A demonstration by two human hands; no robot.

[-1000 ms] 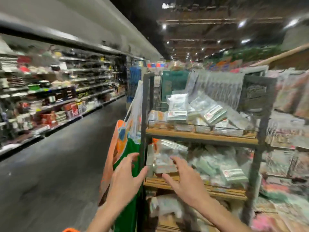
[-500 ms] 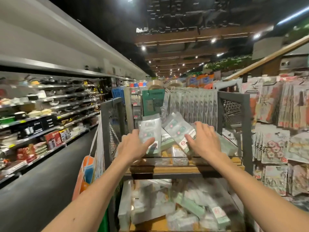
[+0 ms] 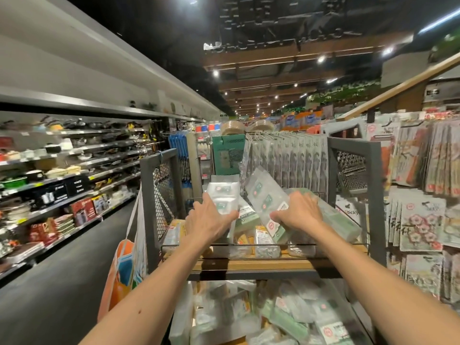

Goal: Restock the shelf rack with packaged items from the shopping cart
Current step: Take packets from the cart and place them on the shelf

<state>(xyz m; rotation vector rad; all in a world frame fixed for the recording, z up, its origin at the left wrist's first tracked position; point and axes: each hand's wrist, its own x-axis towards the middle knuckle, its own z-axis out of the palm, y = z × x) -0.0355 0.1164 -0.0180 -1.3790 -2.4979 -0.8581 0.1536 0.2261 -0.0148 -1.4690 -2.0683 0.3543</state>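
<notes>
Left hand (image 3: 209, 221), right hand (image 3: 298, 212) drew closer, packets (image 3: 261, 195) clasped under fingers.

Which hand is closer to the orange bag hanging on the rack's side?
Left. The left hand is up and right of the orange bag; the right hand is farther right across the shelf.

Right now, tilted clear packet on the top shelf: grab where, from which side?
I'd grip the tilted packet by its lower right edge, coming from the front right, as the right hand does. It is flat and leans up-left, and the upright packet in the left hand crowds that side.
</notes>
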